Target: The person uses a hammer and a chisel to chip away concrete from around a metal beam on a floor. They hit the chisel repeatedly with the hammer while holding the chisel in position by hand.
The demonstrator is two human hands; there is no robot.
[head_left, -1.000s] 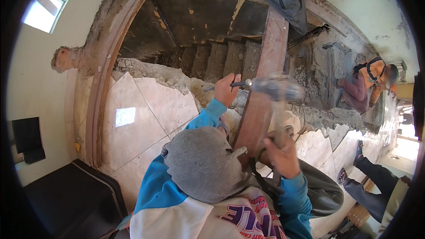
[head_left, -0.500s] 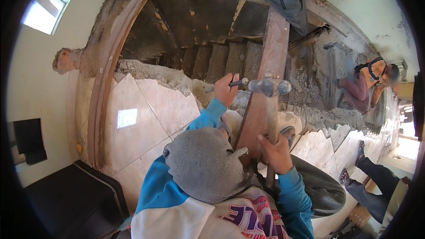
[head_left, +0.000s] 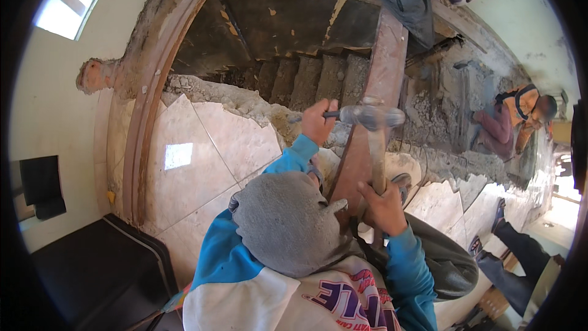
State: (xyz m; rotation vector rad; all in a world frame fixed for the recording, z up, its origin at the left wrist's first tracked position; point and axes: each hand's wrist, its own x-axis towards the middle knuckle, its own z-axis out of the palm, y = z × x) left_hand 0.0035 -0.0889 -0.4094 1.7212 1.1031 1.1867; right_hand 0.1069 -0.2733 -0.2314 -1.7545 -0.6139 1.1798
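Observation:
Neither my left hand nor my right hand is in view. Just in front of me a person in a grey hood [head_left: 288, 224] and a teal and white top is seen from behind and above. That person's left hand [head_left: 316, 124] grips a chisel [head_left: 331, 114], held low by the broken floor edge. The right hand [head_left: 387, 208] is wrapped around the wooden handle of a hammer [head_left: 378, 162]. Motion blurs the hammer's head, which overlaps the chisel's end, so contact cannot be told. A reddish-brown beam [head_left: 352, 171] runs beneath the hammer.
Beyond the jagged tiled floor [head_left: 202, 135] is an opening with rough steps [head_left: 306, 79]. One person [head_left: 407, 0] works at the far edge. Another in an orange vest [head_left: 519, 105] crouches at the right, near someone's legs [head_left: 523, 257]. A black case [head_left: 86, 276] stands at lower left.
The whole view has shifted slightly. The hooded person's hammer stays near the chisel, its head more smeared. At the far edge, the other person's arm and tool have come down.

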